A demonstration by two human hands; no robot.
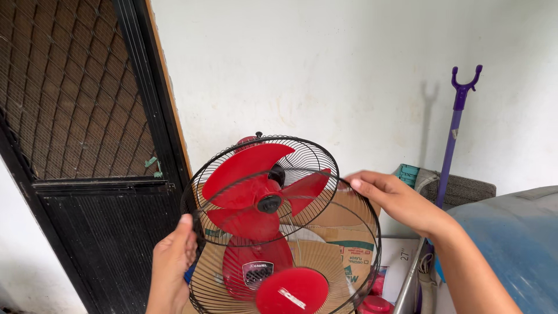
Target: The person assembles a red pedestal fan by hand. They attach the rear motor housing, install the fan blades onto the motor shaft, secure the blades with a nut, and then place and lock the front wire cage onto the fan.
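Note:
A red fan [256,192] with three red blades stands in the middle, its black wire rear guard [302,148] around the blades. In front of it a round black wire front grille [372,232] with a red centre disc [292,291] leans tilted outward. My left hand [173,261] grips the grille's left rim. My right hand [392,197] holds the upper right rim with fingertips curled over the wire. The fan's red motor housing [256,267] shows through the grille.
A black mesh screen door [87,145] fills the left. White wall behind. A purple forked pole [456,122] leans at the right next to a blue barrel [511,244]. A cardboard box [349,244] sits behind the fan.

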